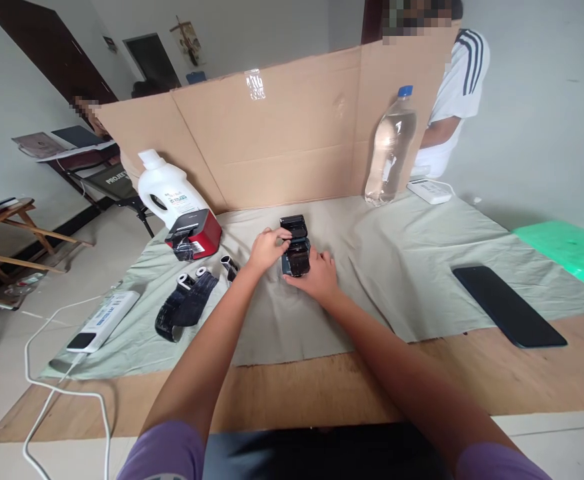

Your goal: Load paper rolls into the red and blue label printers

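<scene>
A small dark device (297, 259) with its black lid (293, 227) raised stands near the middle of the cloth-covered table. My right hand (319, 275) is wrapped round its right side and near edge. At the hinge side, my left hand (269, 248) has its fingertips on the device's upper left, by the lid; the fingers are bent together. To the left lie black strips on small rolls (187, 300) and one more small roll (229, 267). A red and black box-shaped device (197, 235) sits behind them.
A white jug (172, 190) and a water bottle (392, 150) stand before a cardboard screen (282, 140). A phone (509, 305) lies at the right, a white power strip (105, 320) with a cable at the left. Behind the screen is a person (465, 87); a green stool (567, 250) is far right.
</scene>
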`<move>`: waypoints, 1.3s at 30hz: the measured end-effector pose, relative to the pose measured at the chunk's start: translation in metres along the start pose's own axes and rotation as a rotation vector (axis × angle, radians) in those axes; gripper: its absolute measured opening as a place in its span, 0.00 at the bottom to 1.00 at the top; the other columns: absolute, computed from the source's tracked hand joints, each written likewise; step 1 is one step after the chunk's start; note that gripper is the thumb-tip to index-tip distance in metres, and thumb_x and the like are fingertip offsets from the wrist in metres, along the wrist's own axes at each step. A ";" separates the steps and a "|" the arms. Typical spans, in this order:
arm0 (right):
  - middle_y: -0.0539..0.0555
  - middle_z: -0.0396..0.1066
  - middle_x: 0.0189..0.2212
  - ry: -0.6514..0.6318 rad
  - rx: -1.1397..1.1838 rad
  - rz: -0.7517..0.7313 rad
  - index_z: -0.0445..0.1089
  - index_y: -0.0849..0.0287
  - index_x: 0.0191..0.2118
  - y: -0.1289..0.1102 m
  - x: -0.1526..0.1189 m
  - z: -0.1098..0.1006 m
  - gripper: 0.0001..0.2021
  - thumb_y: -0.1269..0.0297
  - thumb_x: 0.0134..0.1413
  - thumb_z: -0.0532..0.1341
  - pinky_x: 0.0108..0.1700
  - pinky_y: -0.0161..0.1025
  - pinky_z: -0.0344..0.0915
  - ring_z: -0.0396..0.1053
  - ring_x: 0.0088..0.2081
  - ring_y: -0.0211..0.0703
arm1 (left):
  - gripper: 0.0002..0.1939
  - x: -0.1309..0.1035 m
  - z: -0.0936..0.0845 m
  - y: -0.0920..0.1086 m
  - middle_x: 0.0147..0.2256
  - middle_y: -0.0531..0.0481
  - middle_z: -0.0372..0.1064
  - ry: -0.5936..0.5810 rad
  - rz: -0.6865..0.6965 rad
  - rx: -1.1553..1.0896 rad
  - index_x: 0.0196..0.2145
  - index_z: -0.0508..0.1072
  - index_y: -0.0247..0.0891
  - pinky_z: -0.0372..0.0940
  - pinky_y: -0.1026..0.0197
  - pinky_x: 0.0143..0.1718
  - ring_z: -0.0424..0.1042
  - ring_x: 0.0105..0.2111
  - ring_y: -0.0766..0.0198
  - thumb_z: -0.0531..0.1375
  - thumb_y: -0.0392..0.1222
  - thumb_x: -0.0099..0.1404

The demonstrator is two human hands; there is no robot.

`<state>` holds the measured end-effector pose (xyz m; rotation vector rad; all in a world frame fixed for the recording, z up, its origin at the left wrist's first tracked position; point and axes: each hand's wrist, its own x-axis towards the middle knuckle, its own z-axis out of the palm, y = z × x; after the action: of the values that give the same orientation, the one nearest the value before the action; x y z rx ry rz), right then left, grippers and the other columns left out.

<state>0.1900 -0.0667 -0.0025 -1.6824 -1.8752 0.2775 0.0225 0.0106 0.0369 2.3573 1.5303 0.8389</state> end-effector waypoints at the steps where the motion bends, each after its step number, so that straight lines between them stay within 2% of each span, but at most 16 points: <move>1: 0.65 0.75 0.48 -0.004 0.001 0.001 0.64 0.65 0.57 0.000 0.000 0.000 0.44 0.38 0.40 0.69 0.49 0.52 0.59 0.64 0.52 0.66 | 0.13 0.005 -0.004 0.005 0.48 0.53 0.79 -0.106 0.014 0.065 0.46 0.79 0.46 0.66 0.55 0.56 0.73 0.51 0.56 0.59 0.40 0.64; 4: 0.66 0.74 0.48 -0.013 -0.006 0.007 0.62 0.66 0.59 0.000 0.001 0.000 0.44 0.39 0.42 0.68 0.50 0.52 0.58 0.64 0.53 0.67 | 0.14 0.026 -0.010 0.019 0.48 0.54 0.79 -0.376 -0.064 0.210 0.44 0.80 0.49 0.68 0.60 0.50 0.75 0.49 0.56 0.64 0.43 0.59; 6: 0.67 0.74 0.49 -0.019 -0.022 0.012 0.62 0.66 0.59 -0.001 0.001 -0.001 0.44 0.39 0.42 0.68 0.51 0.53 0.58 0.63 0.54 0.67 | 0.15 0.040 -0.009 0.027 0.44 0.53 0.80 -0.442 -0.144 0.251 0.41 0.82 0.47 0.69 0.62 0.45 0.77 0.44 0.56 0.68 0.43 0.54; 8: 0.67 0.74 0.49 -0.025 -0.037 0.015 0.62 0.66 0.59 -0.001 0.002 -0.001 0.44 0.40 0.43 0.68 0.51 0.53 0.58 0.63 0.54 0.67 | 0.13 0.048 -0.009 0.033 0.39 0.51 0.81 -0.440 -0.173 0.263 0.35 0.82 0.45 0.70 0.62 0.42 0.78 0.40 0.55 0.70 0.40 0.48; 10: 0.67 0.73 0.49 -0.030 -0.036 0.010 0.62 0.65 0.59 0.000 0.002 -0.002 0.43 0.39 0.43 0.68 0.50 0.53 0.58 0.63 0.54 0.67 | 0.13 0.049 -0.013 0.037 0.38 0.51 0.80 -0.406 -0.171 0.262 0.34 0.82 0.44 0.70 0.62 0.43 0.78 0.41 0.55 0.70 0.38 0.47; 15: 0.66 0.72 0.48 -0.019 -0.015 -0.004 0.61 0.64 0.59 0.002 0.004 0.002 0.43 0.39 0.43 0.67 0.50 0.53 0.58 0.63 0.53 0.68 | 0.15 0.022 -0.032 0.032 0.44 0.51 0.80 -0.267 -0.102 0.196 0.42 0.81 0.43 0.68 0.63 0.49 0.77 0.45 0.59 0.62 0.33 0.59; 18: 0.65 0.72 0.47 -0.003 0.005 -0.012 0.62 0.64 0.58 0.003 0.004 0.003 0.42 0.40 0.42 0.67 0.50 0.53 0.57 0.63 0.53 0.67 | 0.15 0.008 -0.037 0.026 0.46 0.51 0.79 -0.246 -0.099 0.186 0.44 0.81 0.43 0.68 0.60 0.50 0.76 0.47 0.56 0.63 0.35 0.60; 20: 0.65 0.72 0.48 -0.009 0.004 -0.003 0.62 0.65 0.57 0.003 0.003 0.003 0.42 0.40 0.42 0.67 0.50 0.52 0.57 0.63 0.53 0.66 | 0.14 0.008 -0.037 0.024 0.47 0.52 0.79 -0.240 -0.125 0.240 0.44 0.82 0.45 0.68 0.58 0.52 0.75 0.49 0.55 0.63 0.38 0.62; 26: 0.65 0.72 0.49 -0.026 -0.024 -0.001 0.61 0.66 0.58 0.003 0.004 0.003 0.44 0.39 0.42 0.67 0.50 0.51 0.57 0.62 0.53 0.65 | 0.11 0.035 -0.027 0.031 0.44 0.53 0.80 -0.361 -0.083 0.340 0.40 0.83 0.48 0.67 0.60 0.51 0.73 0.52 0.54 0.66 0.39 0.58; 32: 0.66 0.71 0.49 -0.030 -0.015 -0.008 0.60 0.66 0.59 0.005 0.005 0.004 0.44 0.39 0.43 0.67 0.51 0.52 0.56 0.62 0.54 0.65 | 0.19 0.048 -0.011 0.046 0.42 0.51 0.79 -0.469 -0.090 0.388 0.40 0.80 0.45 0.67 0.62 0.42 0.76 0.43 0.56 0.68 0.34 0.48; 35: 0.65 0.72 0.49 -0.026 -0.004 -0.005 0.61 0.66 0.59 0.004 0.003 0.003 0.44 0.40 0.42 0.68 0.51 0.51 0.57 0.62 0.54 0.65 | 0.20 0.046 -0.013 0.051 0.41 0.51 0.78 -0.479 -0.082 0.396 0.40 0.78 0.44 0.66 0.62 0.41 0.76 0.42 0.56 0.68 0.34 0.47; 39: 0.65 0.74 0.46 -0.008 0.011 -0.004 0.61 0.65 0.58 0.004 0.002 0.001 0.43 0.41 0.42 0.69 0.50 0.51 0.57 0.63 0.53 0.66 | 0.23 0.045 -0.027 0.052 0.39 0.52 0.78 -0.452 -0.041 0.347 0.43 0.72 0.42 0.65 0.63 0.36 0.76 0.39 0.58 0.68 0.34 0.48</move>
<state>0.1922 -0.0641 -0.0050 -1.6720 -1.8793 0.2925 0.0606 0.0244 0.0982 2.4983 1.6094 0.0112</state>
